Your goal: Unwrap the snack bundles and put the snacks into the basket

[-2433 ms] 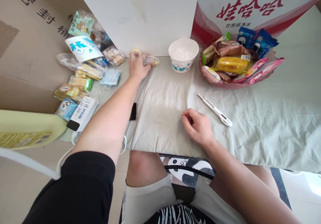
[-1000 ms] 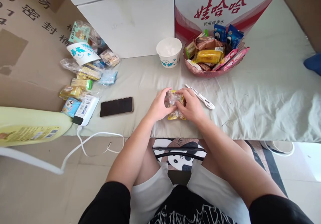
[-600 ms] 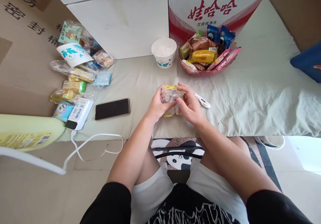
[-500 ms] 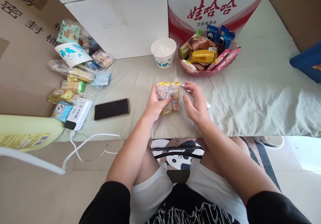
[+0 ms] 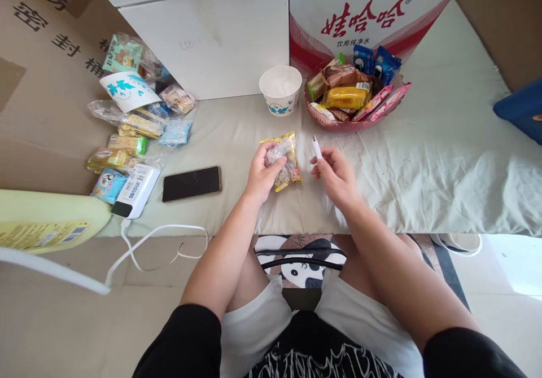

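My left hand (image 5: pixel 263 172) is closed on a snack packet (image 5: pixel 290 161) of crinkled clear plastic with yellow printed edges, its thumb lying across the front. The packet is tilted just above the cloth. To its right, my right hand (image 5: pixel 336 177) grips a slim white tool with a metal tip (image 5: pixel 317 148), which points up and away from me. Whether it is a small knife I cannot make out. A gap separates the tool from the packet. Beyond my hands stand a white paper cup (image 5: pixel 280 91) with blue leaves and a pink basket (image 5: pixel 334 124) of wrapped snacks.
A black phone (image 5: pixel 192 184) lies left of my hands, near a white power bank (image 5: pixel 136 190) with a cable. Several snack packets and a tipped paper cup (image 5: pixel 130 91) are piled by the cardboard box (image 5: pixel 38 101). White boxes (image 5: pixel 207 45) stand at the back.
My right hand, open beside the white tool before, now holds it raised. The packet in my left hand has turned and tilted. The view has shifted slightly.
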Motion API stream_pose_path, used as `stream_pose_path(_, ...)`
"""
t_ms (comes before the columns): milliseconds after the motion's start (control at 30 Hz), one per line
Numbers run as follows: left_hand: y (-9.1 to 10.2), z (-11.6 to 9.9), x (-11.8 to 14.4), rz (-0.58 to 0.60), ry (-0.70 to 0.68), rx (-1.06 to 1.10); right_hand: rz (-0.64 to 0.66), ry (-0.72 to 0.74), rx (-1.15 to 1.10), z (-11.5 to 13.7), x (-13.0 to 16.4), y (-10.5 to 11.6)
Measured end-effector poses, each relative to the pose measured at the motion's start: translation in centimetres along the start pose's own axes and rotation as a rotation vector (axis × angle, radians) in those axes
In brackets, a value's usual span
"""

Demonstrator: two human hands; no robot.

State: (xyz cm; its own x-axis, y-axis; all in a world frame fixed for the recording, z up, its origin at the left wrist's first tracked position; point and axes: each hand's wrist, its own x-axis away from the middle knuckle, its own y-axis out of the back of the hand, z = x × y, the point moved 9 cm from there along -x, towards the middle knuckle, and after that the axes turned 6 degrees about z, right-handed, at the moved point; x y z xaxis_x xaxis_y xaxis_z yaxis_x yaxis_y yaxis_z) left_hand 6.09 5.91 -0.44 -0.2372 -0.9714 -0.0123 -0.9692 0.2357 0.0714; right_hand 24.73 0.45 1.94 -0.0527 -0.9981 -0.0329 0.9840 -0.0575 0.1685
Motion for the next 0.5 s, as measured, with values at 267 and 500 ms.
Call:
stream_pose_path(267,-0.7,-1.7,0.4,0.027,-0.140,-0.012,0.214,-0.103,-0.321,-0.7,0.2,-4.3)
stream_pose_path(500,0.4,-1.0,0.4,-0.103,-0.146,0.005,0.150,-0.120,-0.174,-0.9,0.4,-3.5)
